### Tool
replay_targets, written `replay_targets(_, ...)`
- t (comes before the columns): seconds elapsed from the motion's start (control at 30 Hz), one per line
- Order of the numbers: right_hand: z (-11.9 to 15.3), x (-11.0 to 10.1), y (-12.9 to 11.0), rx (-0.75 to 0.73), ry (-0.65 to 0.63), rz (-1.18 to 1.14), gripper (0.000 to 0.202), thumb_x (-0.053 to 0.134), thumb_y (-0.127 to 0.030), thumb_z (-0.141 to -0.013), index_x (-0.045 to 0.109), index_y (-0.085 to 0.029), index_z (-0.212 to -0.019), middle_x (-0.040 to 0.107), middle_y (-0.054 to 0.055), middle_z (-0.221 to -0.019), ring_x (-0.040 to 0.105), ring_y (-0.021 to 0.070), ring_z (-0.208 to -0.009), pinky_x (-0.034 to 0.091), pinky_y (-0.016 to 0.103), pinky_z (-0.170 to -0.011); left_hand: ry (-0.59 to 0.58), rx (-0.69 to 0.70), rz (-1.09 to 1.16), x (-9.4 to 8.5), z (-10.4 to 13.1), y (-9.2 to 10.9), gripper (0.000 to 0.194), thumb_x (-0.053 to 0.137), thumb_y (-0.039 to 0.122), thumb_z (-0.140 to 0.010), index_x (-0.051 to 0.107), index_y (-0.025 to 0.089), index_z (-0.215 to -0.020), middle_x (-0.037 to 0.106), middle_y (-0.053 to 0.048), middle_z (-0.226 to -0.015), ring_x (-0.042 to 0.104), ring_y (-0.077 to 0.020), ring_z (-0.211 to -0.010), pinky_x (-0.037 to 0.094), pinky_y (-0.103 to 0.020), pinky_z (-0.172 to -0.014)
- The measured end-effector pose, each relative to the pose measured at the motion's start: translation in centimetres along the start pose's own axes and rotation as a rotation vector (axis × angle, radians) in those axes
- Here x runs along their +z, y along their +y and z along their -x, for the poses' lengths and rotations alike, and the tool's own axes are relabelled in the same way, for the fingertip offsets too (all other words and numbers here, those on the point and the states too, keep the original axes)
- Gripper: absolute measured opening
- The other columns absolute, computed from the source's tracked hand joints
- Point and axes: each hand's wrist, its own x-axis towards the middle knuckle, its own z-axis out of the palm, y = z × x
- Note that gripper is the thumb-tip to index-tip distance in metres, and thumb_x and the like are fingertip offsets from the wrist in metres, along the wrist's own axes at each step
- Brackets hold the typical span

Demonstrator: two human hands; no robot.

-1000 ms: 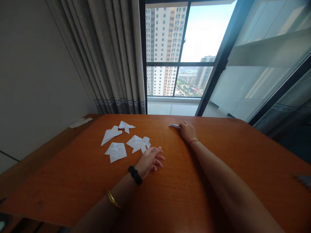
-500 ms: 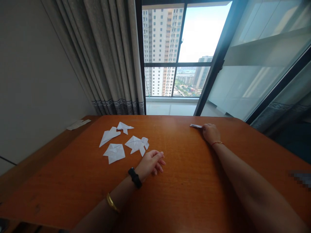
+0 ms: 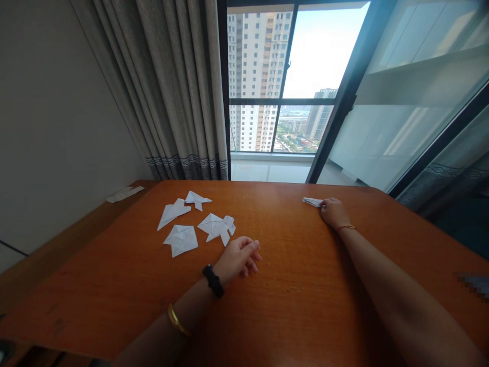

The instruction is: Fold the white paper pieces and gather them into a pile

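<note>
My right hand [image 3: 334, 213] is closed on the near end of a folded white paper [image 3: 312, 202] toward the far right of the table. My left hand [image 3: 241, 256], with a black band at the wrist, rests near the middle, its fingers loosely curled and apart, holding nothing. Just beyond it lies a white folded paper shaped like a fish [image 3: 216, 227]. Further left are a folded paper with a square-like body [image 3: 181, 239], a long pointed one [image 3: 172, 213] and a small one [image 3: 197, 199].
The brown wooden table [image 3: 275, 316] reaches to the window. A pale strip [image 3: 125, 194] lies on a ledge at the left. Grey curtains [image 3: 183, 102] hang behind the table's left part. A blurred grey object [image 3: 476, 283] is at the right edge.
The paper in my right hand has turned to show more of its white face, and its far end has shifted slightly right. My left hand has hardly moved.
</note>
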Motion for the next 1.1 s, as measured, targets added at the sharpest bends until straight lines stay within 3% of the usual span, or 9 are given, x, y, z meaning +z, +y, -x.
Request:
replay_targets(0.13,0.3,-0.3,-0.2,0.045,0.04,0.017,0.029,0.045,-0.018,-0.08,0.07,-0.013,-0.092,0.063,0.015,-0.105,0.051,0.0278,-0.102,0.038,0.036,-0.087,0.009,0.01,-0.001,-0.1,0.0,0.1,0.041,0.06,0.055,-0.076,0.048,0.017,-0.085,0.064,-0.003,-0.075,0.059,-0.009,-0.045,0.032,-0.015,-0.032)
replay_targets(0.27,-0.5,-0.9,-0.9,-0.029,0.072,0.07,0.036,0.045,-0.03,-0.084,0.066,-0.013,-0.107,0.059,0.015,-0.118,0.048,0.0299,-0.111,0.035,0.04,-0.094,0.022,0.023,0.007,-0.1,0.1,0.2,0.038,0.06,0.051,-0.077,0.047,0.017,-0.085,0.064,-0.003,-0.076,0.058,-0.0088,-0.046,0.032,-0.015,-0.032)
replay_targets(0.47,-1.9,-1.0,-1.8,-0.103,-0.08,0.046,0.054,0.04,-0.05,-0.089,0.057,-0.013,-0.125,0.055,0.016,-0.129,0.044,0.0307,-0.12,0.034,0.042,-0.098,0.032,0.017,0.013,0.0,0.1,0.3,0.038,0.062,0.051,-0.075,0.047,0.017,-0.084,0.064,-0.003,-0.075,0.058,-0.0088,-0.045,0.031,-0.015,-0.032)
replay_targets(0.57,-2.1,-0.5,-1.7,-0.108,-0.141,0.021,0.048,0.037,-0.046,-0.091,0.061,-0.016,-0.12,0.059,0.015,-0.122,0.049,0.029,-0.114,0.036,0.041,-0.095,0.037,0.01,0.003,0.0,0.1,0.4,0.037,0.062,0.05,-0.075,0.047,0.017,-0.084,0.064,-0.003,-0.075,0.058,-0.0093,-0.045,0.031,-0.015,-0.032)
replay_targets(0.7,-2.1,0.2,-1.3,-0.116,-0.128,0.025,0.046,0.036,-0.044,-0.092,0.066,-0.016,-0.111,0.061,0.016,-0.115,0.053,0.0287,-0.108,0.037,0.041,-0.093,0.01,0.006,-0.016,0.1,0.1,0.2,0.034,0.06,0.048,-0.077,0.047,0.017,-0.083,0.064,-0.003,-0.075,0.058,-0.0096,-0.045,0.031,-0.016,-0.032)
replay_targets(0.87,-1.2,-0.1,-1.8,-0.039,-0.044,0.03,0.054,0.037,-0.053,-0.089,0.057,-0.017,-0.124,0.053,0.016,-0.127,0.043,0.0343,-0.117,0.024,0.058,-0.1,-0.026,0.039,-0.065,0.2,0.0,-0.3,0.032,0.059,0.047,-0.078,0.049,0.018,-0.083,0.064,-0.003,-0.075,0.056,-0.0092,-0.044,0.031,-0.018,-0.036)
replay_targets(0.97,0.0,-1.1,-3.0,0.002,0.082,0.005,0.06,0.042,-0.054,-0.086,0.047,-0.017,-0.132,0.044,0.016,-0.136,0.033,0.0359,-0.125,0.011,0.064,-0.103,0.096,0.146,-0.267,-0.7,-0.3,0.0,0.022,0.057,0.04,-0.081,0.053,0.018,-0.08,0.063,-0.002,-0.071,0.056,-0.0107,-0.053,0.037,-0.02,-0.046)
replay_targets(1.1,2.6,-3.0,-5.6,-0.011,0.155,-0.057,0.045,0.042,-0.04,-0.088,0.052,-0.019,-0.126,0.046,0.014,-0.135,0.034,0.0333,-0.125,0.007,0.062,-0.106,0.367,0.189,-0.701,-3.9,-0.8,1.1,0.021,0.054,0.04,-0.081,0.062,0.02,-0.083,0.065,-0.004,-0.08,0.06,-0.019,-0.074,0.042,-0.027,-0.065)
